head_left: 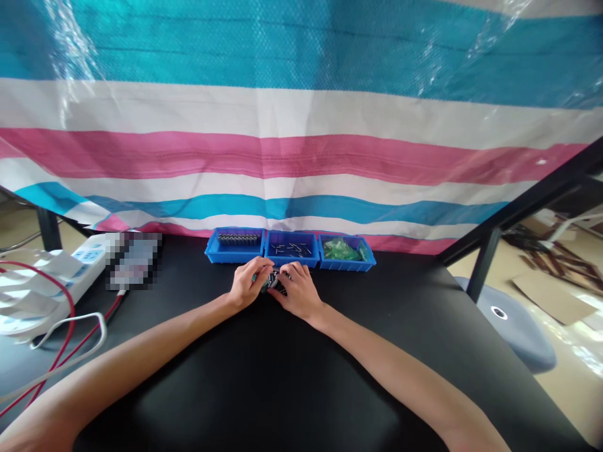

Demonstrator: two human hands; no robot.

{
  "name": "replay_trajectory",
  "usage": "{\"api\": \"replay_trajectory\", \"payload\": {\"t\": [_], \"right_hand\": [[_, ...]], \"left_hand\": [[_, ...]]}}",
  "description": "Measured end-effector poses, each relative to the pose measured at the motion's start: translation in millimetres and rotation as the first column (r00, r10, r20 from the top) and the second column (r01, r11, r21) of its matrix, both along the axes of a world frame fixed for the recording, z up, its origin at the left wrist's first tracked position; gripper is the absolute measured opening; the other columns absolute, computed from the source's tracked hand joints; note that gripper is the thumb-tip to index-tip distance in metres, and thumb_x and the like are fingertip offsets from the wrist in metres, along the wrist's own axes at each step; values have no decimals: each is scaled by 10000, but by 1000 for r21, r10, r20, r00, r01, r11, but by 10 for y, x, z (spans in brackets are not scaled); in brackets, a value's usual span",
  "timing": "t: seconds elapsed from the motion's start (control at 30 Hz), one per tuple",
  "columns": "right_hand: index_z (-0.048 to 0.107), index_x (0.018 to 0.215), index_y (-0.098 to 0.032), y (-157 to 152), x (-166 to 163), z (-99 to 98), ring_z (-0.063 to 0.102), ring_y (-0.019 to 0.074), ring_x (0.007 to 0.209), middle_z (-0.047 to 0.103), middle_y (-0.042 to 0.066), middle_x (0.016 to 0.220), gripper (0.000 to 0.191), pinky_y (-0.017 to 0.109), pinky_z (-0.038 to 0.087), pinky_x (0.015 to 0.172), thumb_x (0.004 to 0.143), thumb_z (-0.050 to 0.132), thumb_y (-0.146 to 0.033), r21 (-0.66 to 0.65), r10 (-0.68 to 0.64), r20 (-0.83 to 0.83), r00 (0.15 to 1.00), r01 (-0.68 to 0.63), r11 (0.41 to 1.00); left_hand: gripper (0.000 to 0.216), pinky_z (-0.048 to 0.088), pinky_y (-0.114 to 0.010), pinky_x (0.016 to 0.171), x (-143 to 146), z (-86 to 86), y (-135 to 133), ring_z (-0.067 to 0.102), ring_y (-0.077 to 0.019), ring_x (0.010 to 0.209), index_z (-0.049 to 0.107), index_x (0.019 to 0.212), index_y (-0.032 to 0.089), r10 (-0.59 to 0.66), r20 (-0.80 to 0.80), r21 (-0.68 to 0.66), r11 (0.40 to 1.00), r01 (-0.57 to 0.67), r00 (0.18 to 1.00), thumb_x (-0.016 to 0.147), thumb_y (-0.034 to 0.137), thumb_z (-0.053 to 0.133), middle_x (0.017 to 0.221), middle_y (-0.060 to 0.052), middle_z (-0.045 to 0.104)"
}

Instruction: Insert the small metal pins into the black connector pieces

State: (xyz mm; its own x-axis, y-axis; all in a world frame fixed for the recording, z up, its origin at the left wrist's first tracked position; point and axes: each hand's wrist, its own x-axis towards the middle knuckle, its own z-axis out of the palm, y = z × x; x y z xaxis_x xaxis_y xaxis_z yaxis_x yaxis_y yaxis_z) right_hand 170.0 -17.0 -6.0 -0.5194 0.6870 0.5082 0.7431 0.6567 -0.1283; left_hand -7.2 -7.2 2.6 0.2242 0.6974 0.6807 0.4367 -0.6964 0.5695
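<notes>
My left hand (pixel 249 284) and my right hand (pixel 299 291) meet at the middle of the black table, both with curled fingers. Between them is a small dark and silver object (pixel 273 281) with a hint of teal. The fingers cover most of it, so I cannot make out its kind. Just beyond my hands stand three blue bins in a row. The left bin (pixel 230 258) holds a row of small metal cylinders (pixel 239 238). Thin metal pins or screws (pixel 294 247) lie scattered in the middle bin (pixel 288 260). Green translucent pieces (pixel 343 249) fill the right bin (pixel 348 266).
A white power strip (pixel 89 257) with plugs and red and white cables (pixel 70 301) lies at the left. Beside it is a blurred-out device (pixel 134 260). A striped sheet (pixel 282 157) hangs behind the table (pixel 264 383). A grey stool (pixel 511 326) stands to the right.
</notes>
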Motion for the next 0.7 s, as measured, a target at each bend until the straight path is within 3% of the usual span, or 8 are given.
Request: {"api": "replay_trajectory", "payload": {"t": [0.27, 0.5, 0.7], "right_hand": [[630, 949, -167, -10, 32, 76, 551, 240, 938, 638, 91, 982, 204, 370, 411, 789, 842, 636, -340, -53, 41, -221, 974, -54, 997], [608, 1074, -186, -27, 104, 93, 645, 185, 731, 716, 48, 854, 237, 339, 484, 731, 867, 626, -302, -65, 67, -500, 863, -114, 991], [585, 1130, -219, -28, 120, 54, 671, 177, 771, 720, 32, 883, 265, 316, 539, 763, 870, 616, -261, -113, 37, -601, 798, -130, 985]], "left_hand": [[125, 484, -188, 655, 6, 23, -6, 617, -90, 673, 599, 981, 177, 18, 18, -3, 1000, -18, 1000, 913, 203, 497, 831, -16, 640], [124, 490, -188, 638, 6, 11, -1, 595, -84, 643, 589, 997, 175, 21, 18, -13, 1000, -20, 1000, 905, 202, 511, 865, -27, 628], [120, 464, -182, 579, 19, 18, 4, 543, -69, 577, 579, 991, 170, 37, -9, 12, 999, -37, 999, 878, 196, 549, 840, -27, 610]]}}
